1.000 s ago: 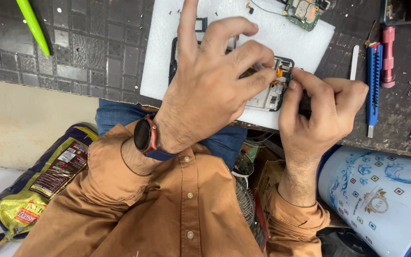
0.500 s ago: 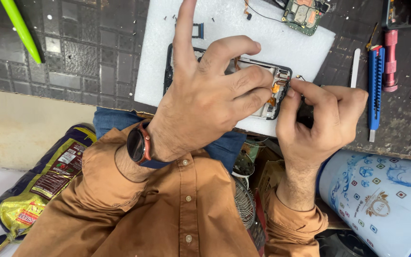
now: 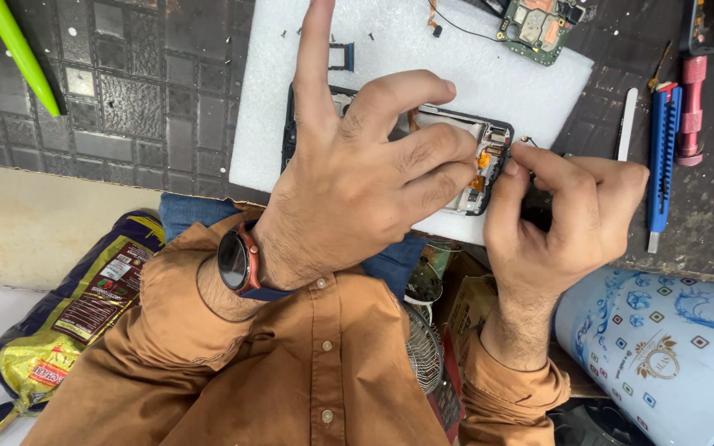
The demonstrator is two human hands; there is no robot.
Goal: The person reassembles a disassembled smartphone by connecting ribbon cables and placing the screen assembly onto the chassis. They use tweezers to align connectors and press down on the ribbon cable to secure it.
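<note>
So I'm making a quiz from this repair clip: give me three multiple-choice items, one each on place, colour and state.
1. Where does the opened phone lie? A on the white foam pad; B on the floor; C in a drawer.
2. What colour is the shirt sleeve? A blue; B brown; C white.
3. How is the left hand? A lifted clear; B pressed on the phone; C in a pocket.

Key: A, the phone sits on the pad; B, the sleeve is brown; B, its fingers rest on the phone while the right hand works at its end.
</note>
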